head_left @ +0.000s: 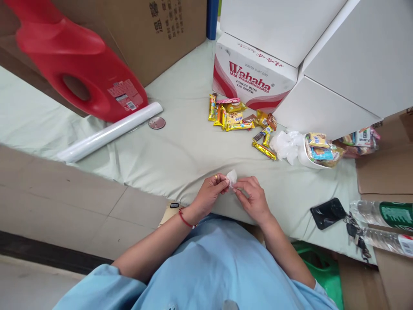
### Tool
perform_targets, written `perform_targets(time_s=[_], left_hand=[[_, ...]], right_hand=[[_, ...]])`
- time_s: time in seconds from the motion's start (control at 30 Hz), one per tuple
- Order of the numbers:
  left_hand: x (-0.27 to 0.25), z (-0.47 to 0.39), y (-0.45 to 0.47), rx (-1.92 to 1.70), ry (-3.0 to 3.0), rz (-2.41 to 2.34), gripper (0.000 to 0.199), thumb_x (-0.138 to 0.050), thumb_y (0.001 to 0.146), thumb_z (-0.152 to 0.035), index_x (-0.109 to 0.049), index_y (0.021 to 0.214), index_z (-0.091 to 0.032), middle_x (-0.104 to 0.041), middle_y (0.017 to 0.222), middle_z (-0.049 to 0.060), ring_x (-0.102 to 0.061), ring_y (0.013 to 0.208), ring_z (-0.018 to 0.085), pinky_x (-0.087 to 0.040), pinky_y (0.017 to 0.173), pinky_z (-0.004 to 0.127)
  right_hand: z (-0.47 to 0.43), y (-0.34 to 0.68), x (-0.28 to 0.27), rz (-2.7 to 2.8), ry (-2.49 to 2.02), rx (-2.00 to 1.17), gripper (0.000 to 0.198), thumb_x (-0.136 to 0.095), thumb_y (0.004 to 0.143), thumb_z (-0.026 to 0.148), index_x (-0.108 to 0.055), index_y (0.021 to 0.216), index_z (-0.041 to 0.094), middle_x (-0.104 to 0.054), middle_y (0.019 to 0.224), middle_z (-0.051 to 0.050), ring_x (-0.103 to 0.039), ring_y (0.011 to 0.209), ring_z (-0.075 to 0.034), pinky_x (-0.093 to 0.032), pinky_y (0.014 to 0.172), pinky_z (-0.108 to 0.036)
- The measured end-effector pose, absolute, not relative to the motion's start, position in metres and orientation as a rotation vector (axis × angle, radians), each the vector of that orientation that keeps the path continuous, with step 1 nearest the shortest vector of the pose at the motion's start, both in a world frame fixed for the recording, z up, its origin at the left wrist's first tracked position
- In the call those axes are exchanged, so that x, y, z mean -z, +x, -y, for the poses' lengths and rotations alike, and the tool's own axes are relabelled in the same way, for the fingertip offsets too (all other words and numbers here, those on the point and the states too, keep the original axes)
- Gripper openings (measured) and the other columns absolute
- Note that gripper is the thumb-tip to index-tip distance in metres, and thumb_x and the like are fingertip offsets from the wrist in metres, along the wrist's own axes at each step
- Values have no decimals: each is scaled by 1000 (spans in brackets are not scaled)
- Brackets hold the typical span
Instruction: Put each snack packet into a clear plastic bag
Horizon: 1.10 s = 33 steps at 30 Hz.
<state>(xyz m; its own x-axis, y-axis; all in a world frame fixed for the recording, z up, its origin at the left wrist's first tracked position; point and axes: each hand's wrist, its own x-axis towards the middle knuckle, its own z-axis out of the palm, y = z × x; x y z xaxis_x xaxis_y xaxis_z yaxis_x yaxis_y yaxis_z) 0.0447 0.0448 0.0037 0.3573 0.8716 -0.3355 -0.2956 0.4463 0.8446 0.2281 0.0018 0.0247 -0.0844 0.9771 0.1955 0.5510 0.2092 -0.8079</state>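
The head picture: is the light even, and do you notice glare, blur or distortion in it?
In the head view, light looks soft and fairly even; the white roll shows a bright sheen; the red jug seems stretched near the corner; the pale plastic in both hands shows little fine detail.

My left hand and right hand pinch thin plastic (whitish, crumpled) between my fingers; wrapped snacks lie beyond them, near a carton.
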Motion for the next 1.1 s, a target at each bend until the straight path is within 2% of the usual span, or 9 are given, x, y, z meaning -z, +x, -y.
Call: perform_targets(time_s=[0.1, 0.23, 0.43, 0.57, 0.67, 0.77, 0.9, 1.0, 1.1], left_hand=[[-2, -43, 44, -850, 818, -915, 42, -81, 79, -57, -64, 83, -19, -62, 74, -2, -53, 72, 14, -41, 71, 28], [1, -39, 43, -813, 941, -934, 45, -88, 71, -53, -68, 93, -19, -69, 87, 2, -60, 84, 18, -45, 77, 30], [8, -44, 31, -894, 827, -1085, 38, -83, 73, -53, -66, 82, -19, -63, 75, -2, -53, 72, 14, -42, 70, 28], [9, -50, 20, -914, 827, -1090, 38, -80, 75, -54, -69, 84, -19, -62, 74, -1, -52, 72, 14, -42, 70, 28], [8, -51, 16, -891, 877, -1067, 38, -75, 80, -57, -68, 83, -19, -59, 73, -2, -51, 72, 15, -42, 72, 28], [7, -51, 14, -935, 934, -1156, 36, -75, 80, -54, -68, 90, -20, -60, 81, -1, -52, 75, 15, -43, 72, 28], [-2, -46, 13, -1062, 1032, -1398, 32, -78, 77, -44, -67, 95, -21, -62, 87, 0, -52, 75, 14, -42, 71, 28], [-14, -39, 16, -883, 1031, -1242, 36, -69, 85, -56, -66, 82, -20, -57, 70, -2, -48, 66, 14, -39, 64, 28], [-21, -35, 25, -682, 901, -1051, 50, -61, 87, -69, -67, 82, -19, -61, 72, 1, -52, 64, 15, -36, 57, 28]], right_hand=[[-4, 219, -15, 1572, -1481, -869, 20, -63, 100, 41, -75, 94, 26, -74, 87, -4, -65, 83, -22, -53, 80, -36], [-4, 213, -5, 1212, -1427, -1202, 27, -74, 92, 51, -75, 93, 23, -73, 84, -2, -61, 74, -17, -49, 71, -29], [-9, 220, -12, 758, -1342, -1294, 33, -89, 77, 51, -73, 86, 23, -61, 71, 4, -51, 67, -12, -43, 66, -25], [-10, 236, -19, 610, -1339, -1369, 39, -96, 67, 48, -72, 83, 22, -63, 74, 3, -52, 68, -12, -42, 64, -24], [-8, 243, -21, 577, -1371, -1490, 43, -98, 64, 49, -70, 82, 21, -60, 70, 4, -48, 60, -11, -37, 55, -23], [-5, 241, -21, 592, -1393, -1536, 45, -96, 66, 52, -68, 83, 21, -55, 66, 6, -40, 53, -9, -29, 47, -22], [1, 230, -17, 727, -1420, -1325, 44, -90, 74, 58, -68, 87, 22, -55, 67, 5, -44, 57, -11, -35, 50, -23], [8, 220, -16, 868, -1448, -1181, 35, -81, 86, 55, -68, 90, 23, -57, 70, 3, -48, 61, -12, -40, 55, -24], [17, 211, -18, 1063, -1469, -1087, 26, -72, 96, 49, -70, 94, 23, -60, 74, 2, -51, 64, -13, -43, 60, -26]])
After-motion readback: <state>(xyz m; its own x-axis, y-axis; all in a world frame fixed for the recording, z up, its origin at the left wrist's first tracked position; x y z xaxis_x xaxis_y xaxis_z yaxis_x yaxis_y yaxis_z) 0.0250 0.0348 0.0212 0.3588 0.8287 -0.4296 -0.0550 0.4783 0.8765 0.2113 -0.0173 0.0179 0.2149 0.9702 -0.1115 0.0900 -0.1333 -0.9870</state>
